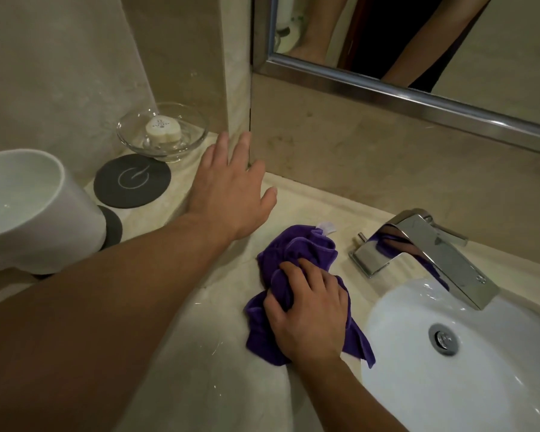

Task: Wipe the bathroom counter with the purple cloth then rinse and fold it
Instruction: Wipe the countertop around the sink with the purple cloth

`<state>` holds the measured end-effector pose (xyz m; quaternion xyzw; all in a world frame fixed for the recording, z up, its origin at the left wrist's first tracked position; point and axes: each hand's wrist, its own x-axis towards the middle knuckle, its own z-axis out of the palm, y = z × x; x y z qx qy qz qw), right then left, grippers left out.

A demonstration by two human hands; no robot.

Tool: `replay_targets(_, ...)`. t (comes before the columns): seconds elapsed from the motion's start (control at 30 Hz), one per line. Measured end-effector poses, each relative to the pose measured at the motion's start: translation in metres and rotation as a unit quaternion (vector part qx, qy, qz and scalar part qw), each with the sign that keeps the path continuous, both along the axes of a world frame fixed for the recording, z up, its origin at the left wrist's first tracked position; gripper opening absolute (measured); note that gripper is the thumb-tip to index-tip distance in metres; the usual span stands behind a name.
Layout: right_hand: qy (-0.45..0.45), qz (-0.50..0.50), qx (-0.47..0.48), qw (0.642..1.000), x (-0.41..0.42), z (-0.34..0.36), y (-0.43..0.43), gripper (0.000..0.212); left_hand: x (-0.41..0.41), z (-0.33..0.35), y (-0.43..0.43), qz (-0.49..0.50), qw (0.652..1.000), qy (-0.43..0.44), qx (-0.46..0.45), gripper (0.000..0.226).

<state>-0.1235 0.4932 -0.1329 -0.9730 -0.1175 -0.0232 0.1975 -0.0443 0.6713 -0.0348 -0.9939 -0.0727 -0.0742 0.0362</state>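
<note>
Purple cloth (296, 254) bunched, right hand (309, 313) gripping

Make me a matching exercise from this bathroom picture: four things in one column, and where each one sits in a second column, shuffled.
Things:
1. soap
2. purple cloth
3. tap
4. white cup

Places:
A. standing over the sink's back edge
B. on a dark coaster at far left
C. in the glass dish
D. bunched under the right hand on the counter

Pairs: 1-C, 2-D, 3-A, 4-B
</note>
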Motion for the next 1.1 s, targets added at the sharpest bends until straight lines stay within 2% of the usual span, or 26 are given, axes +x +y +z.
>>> replay_targets(0.3, 0.021, 0.006, -0.004, 1.000, 0.019, 0.007, 0.004, 0.053, 0.008, -0.003, -0.007, 0.037, 0.999, 0.010, 0.031, 0.066)
replay_targets(0.5, 0.036, 0.040, -0.004, 0.999, 0.043, 0.018, 0.004, 0.048, 0.009, 0.002, 0.001, 0.035, 0.999, 0.010, 0.025, 0.065)
replay_targets(0.6, 0.065, 0.029, 0.051, 0.996, 0.062, 0.042, -0.002, 0.042, 0.008, 0.007, 0.003, 0.029, 1.000, 0.011, -0.004, 0.061)
replay_targets(0.7, 0.004, -0.001, 0.103, 0.995, 0.088, 0.074, -0.002, 0.042, 0.006, 0.009, 0.004, 0.028, 0.999, 0.000, -0.025, 0.060)
replay_targets(0.77, -0.018, 0.002, 0.062, 0.998, 0.114, 0.091, -0.001, 0.056, 0.005, 0.011, 0.004, 0.029, 0.998, -0.016, -0.052, 0.060)
replay_targets(0.83, 0.046, 0.027, -0.069, 0.996, 0.138, 0.100, 0.000, 0.067, 0.004, 0.012, 0.002, 0.028, 0.996, -0.034, -0.079, 0.063)
replay_targets(0.9, 0.129, 0.046, -0.203, 0.970, 0.153, 0.093, -0.001, 0.073, 0.005, 0.014, 0.001, 0.031, 0.993, -0.046, -0.106, 0.064)
replay_targets(0.97, 0.162, 0.022, -0.205, 0.965, 0.159, 0.083, -0.003, 0.073, 0.006, 0.015, 0.000, 0.033, 0.990, -0.056, -0.124, 0.063)
replay_targets(1.03, 0.175, -0.023, -0.125, 0.976, 0.160, 0.072, 0.000, 0.071, 0.007, 0.014, 0.001, 0.030, 0.989, -0.056, -0.131, 0.063)
replay_targets(1.1, 0.193, -0.039, -0.138, 0.971, 0.155, 0.057, 0.008, 0.076, 0.007, 0.013, 0.001, 0.032, 0.988, -0.056, -0.142, 0.064)
